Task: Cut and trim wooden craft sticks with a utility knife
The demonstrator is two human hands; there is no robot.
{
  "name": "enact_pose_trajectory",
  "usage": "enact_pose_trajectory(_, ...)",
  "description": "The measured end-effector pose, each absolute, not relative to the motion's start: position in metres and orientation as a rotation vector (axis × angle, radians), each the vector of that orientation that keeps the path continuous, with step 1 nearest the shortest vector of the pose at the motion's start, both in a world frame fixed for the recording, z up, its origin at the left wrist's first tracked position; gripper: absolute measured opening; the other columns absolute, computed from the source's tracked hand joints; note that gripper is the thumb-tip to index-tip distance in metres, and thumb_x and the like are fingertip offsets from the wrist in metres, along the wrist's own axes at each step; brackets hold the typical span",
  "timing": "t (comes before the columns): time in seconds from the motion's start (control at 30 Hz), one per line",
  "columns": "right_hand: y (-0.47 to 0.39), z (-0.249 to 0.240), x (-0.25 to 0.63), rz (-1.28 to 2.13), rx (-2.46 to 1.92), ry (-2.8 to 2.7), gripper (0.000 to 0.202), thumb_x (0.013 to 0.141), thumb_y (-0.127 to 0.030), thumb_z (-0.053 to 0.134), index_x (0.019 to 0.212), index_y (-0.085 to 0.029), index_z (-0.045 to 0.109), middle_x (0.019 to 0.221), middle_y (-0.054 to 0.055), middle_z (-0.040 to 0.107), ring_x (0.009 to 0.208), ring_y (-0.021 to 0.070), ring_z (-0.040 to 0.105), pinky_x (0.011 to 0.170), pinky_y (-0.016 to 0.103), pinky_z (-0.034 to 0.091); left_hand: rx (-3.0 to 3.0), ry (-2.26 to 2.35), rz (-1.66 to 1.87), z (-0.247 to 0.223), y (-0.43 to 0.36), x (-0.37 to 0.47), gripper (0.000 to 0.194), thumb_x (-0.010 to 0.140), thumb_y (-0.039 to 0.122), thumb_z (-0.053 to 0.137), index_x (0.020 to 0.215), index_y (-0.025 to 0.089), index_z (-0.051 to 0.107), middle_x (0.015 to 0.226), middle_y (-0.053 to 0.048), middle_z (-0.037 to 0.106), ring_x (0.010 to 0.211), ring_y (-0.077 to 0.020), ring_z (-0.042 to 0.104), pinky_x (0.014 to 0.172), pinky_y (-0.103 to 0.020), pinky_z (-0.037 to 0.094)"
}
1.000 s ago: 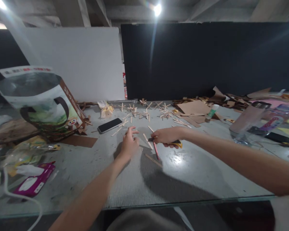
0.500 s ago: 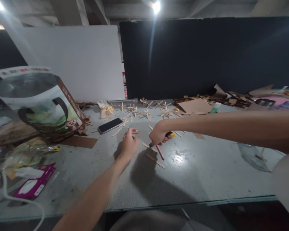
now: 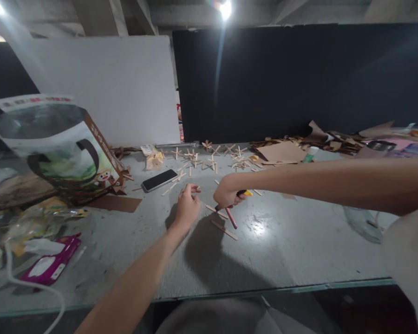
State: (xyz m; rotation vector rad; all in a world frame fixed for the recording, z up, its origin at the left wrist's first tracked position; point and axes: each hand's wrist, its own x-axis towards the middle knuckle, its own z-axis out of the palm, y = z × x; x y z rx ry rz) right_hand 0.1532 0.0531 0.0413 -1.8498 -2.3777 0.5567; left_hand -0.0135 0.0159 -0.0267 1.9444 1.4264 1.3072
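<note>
My right hand [image 3: 230, 192] is closed round a yellow and black tool [image 3: 244, 192], whose dark tip points down at a thin wooden stick [image 3: 214, 211] on the table. Beside that stick, under the hand, lies a red pen [image 3: 231, 218]. Nearer to me is another flat wooden stick [image 3: 224, 229]. My left hand [image 3: 189, 203] rests on the table left of the sticks, its fingers curled with the fingertips close together; a small pale bit shows at the fingertips, too small to name.
A black phone [image 3: 159, 180] lies behind my left hand. Crossed wooden sticks [image 3: 212, 163] spread along the back. A large printed bag [image 3: 66, 153] and a purple wipes pack [image 3: 51, 262] are at left. Brown cardboard [image 3: 282, 152] and a glue stick [image 3: 310, 154] lie back right.
My right hand and the tool have shifted very slightly left. My left hand has stayed almost in place, and the sticks and pen look much the same.
</note>
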Motion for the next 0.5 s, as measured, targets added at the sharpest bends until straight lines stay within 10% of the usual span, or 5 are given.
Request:
enact_pose_trajectory(0.2,0.042,0.050,0.157,0.882,-2.178,-2.656,0.035,0.101,-0.037,0.066,0.129,-0.016,0.064,0.127,0.010,0.066,0.107,0.0240,0.068,0.089,0.044,0.060,1.950,1.446,1.321,-0.025,0.015,-0.012,0.039,0.074,-0.005,0.048,0.101,0.021,0.060,0.101,-0.009,0.075,0.102,-0.0250,0.071,0.095,-0.040,0.053)
enact_pose_trajectory(0.5,0.013,0.074,0.162,0.682,-1.946,-2.965,0.005,0.075,-0.008,0.073,0.072,-0.011,0.069,0.051,-0.001,0.059,0.047,0.0164,0.057,0.051,0.028,0.041,1.804,1.502,1.397,-0.022,0.016,-0.014,0.039,0.077,-0.003,0.050,0.102,0.024,0.061,0.103,-0.008,0.077,0.106,-0.0267,0.071,0.100,-0.043,0.052)
